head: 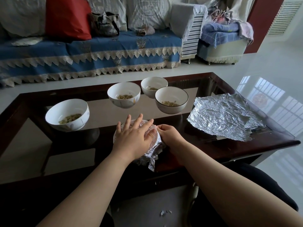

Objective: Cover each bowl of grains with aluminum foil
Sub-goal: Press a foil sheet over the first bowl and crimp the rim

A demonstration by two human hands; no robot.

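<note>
Four bowls of grains sit uncovered on the glass table (105, 112): the left bowl (67, 114), the middle bowl (124, 94), the far bowl (154, 86) and the dark-rimmed bowl (171, 99). A fifth, the wrapped bowl (152, 145), sits at the near edge under our hands. Our left hand (134, 136) lies flat on its foil top with fingers spread and straight, pressing down. Our right hand (168, 135) curls at the bowl's right side and seems to pinch the foil against the rim; its fingertips are hidden, so we cannot tell exactly. A loose flap of foil hangs off the near side.

Spare foil sheets (223, 117) lie crumpled to the right, near the dark-rimmed bowl. We judge the foil light, thin and easily torn, holding any crease we give it, so we should lift a sheet by its edges with both hands and crimp gently around a rim. The bowls look ceramic, hard, smooth and breakable on glass; we should steady each by its wall.
</note>
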